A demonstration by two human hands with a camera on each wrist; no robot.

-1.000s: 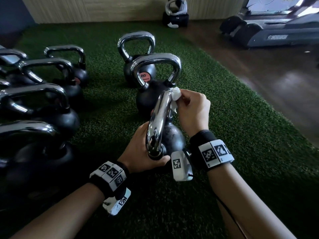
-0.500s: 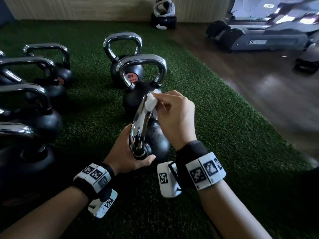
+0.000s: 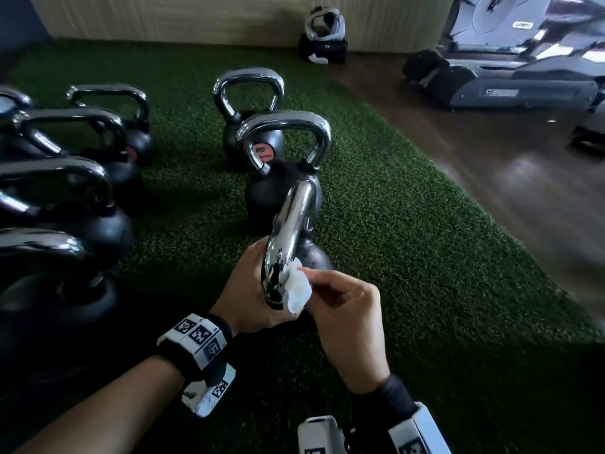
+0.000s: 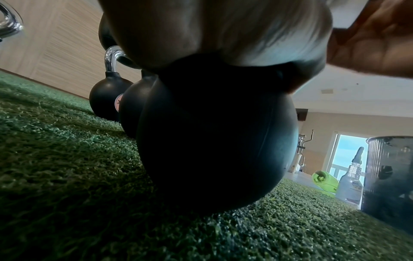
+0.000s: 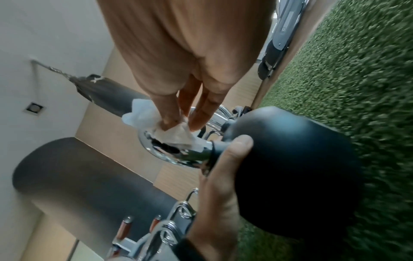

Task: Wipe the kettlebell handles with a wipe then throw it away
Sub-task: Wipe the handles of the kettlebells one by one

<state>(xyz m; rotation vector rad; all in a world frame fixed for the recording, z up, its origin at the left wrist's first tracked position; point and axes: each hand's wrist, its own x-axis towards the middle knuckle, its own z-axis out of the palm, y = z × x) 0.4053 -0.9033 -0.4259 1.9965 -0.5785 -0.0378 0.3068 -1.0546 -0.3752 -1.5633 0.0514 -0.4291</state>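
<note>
A black kettlebell [image 3: 316,257] with a chrome handle [image 3: 289,224] stands on green turf in front of me. My left hand [image 3: 244,293] grips it where the near end of the handle meets the ball; its thumb [image 5: 232,155] lies over the neck. A crumpled white wipe [image 3: 298,290] is pinched in my right hand [image 3: 330,286] and pressed against the lower near end of the handle. In the right wrist view the fingertips [image 5: 170,116] hold the wipe [image 5: 176,134] onto the chrome [image 5: 178,155]. The left wrist view shows mostly the dark ball [image 4: 214,132].
Two more kettlebells [image 3: 284,139] [image 3: 248,90] stand just behind, and several line the left side [image 3: 65,191]. A treadmill [image 3: 507,80] sits on wooden floor [image 3: 491,198] at the right. A metal bin [image 4: 391,173] and a spray bottle [image 4: 350,176] stand on the turf nearby.
My right hand has slid the wipe from the top bend of the handle down to its near lower end. The left hand keeps its hold on the kettlebell.
</note>
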